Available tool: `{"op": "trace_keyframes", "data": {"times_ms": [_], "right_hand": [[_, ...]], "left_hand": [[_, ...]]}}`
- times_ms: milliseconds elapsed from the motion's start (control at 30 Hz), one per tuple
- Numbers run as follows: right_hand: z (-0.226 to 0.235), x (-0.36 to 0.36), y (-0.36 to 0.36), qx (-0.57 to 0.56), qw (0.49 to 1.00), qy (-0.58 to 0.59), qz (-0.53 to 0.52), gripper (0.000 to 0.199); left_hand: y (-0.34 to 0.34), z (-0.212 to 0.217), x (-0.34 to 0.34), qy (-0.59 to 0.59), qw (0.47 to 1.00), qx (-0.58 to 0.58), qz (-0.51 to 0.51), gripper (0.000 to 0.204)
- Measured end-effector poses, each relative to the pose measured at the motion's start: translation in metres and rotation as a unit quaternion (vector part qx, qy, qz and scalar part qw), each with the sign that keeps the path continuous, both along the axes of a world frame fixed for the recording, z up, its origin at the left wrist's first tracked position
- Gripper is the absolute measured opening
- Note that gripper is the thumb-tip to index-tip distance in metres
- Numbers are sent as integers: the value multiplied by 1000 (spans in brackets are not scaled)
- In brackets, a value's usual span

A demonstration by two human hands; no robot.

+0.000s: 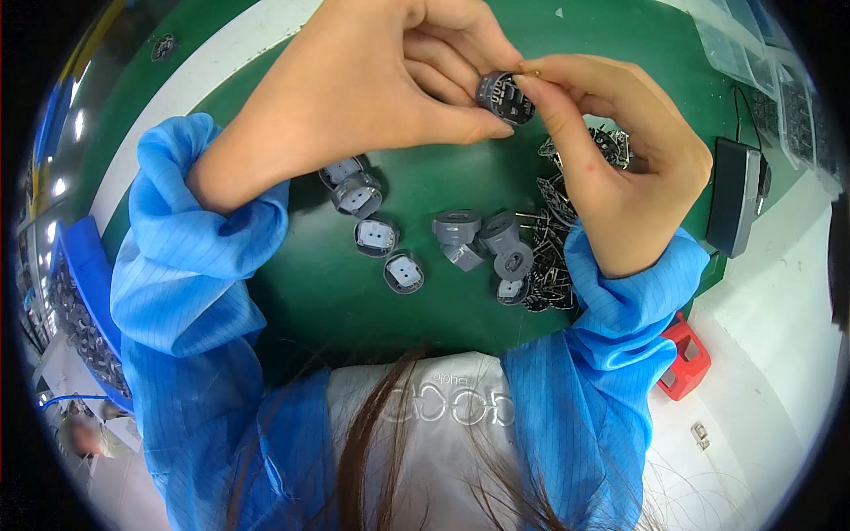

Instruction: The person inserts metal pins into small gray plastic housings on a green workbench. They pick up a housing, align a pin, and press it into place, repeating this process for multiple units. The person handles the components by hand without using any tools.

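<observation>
My left hand (363,84) grips a small round grey plastic housing (483,88) between thumb and fingers. A black round circuit board (512,99) with pale markings sits in the housing's open face. At the board's upper right edge, my right hand (633,133) pinches thumb and forefinger together; a tiny brass-coloured bit shows between them, too small to name. Below my left hand, several grey housings with pale inserts (375,235) lie in a loose line. More grey housings (457,227) are clustered at the middle of the green table (354,310).
A heap of black circuit boards with wire legs (551,265) lies beside my right forearm, partly hidden by it. A dark box-shaped device (735,196) with a cable stands at the right edge. At far left is a blue bin (88,274) of grey parts; a red container (686,361) sits lower right.
</observation>
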State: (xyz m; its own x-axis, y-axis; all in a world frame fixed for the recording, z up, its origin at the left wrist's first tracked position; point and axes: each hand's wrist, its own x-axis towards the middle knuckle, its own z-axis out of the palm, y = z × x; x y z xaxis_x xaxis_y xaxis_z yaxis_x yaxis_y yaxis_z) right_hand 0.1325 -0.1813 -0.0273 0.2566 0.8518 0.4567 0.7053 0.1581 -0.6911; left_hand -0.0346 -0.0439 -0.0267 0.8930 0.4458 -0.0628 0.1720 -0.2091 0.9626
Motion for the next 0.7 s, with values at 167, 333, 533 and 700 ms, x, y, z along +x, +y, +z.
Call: {"op": "trace_keyframes", "data": {"times_ms": [167,333,533,700], "right_hand": [[-2,-6,1,54,995,-87,-17,16],[-2,-10,0,75,988,-132,-22,16],[6,-7,-2,2,1000,25,1,17],[8,-4,-3,-18,999,37,16,16]], "left_hand": [[1,-1,-1,-3,1000,19,2,33],[-9,1,-2,-2,999,-16,29,30],[-4,9,-4,-3,999,-35,2,31],[-4,11,-2,8,999,-53,5,33]]}}
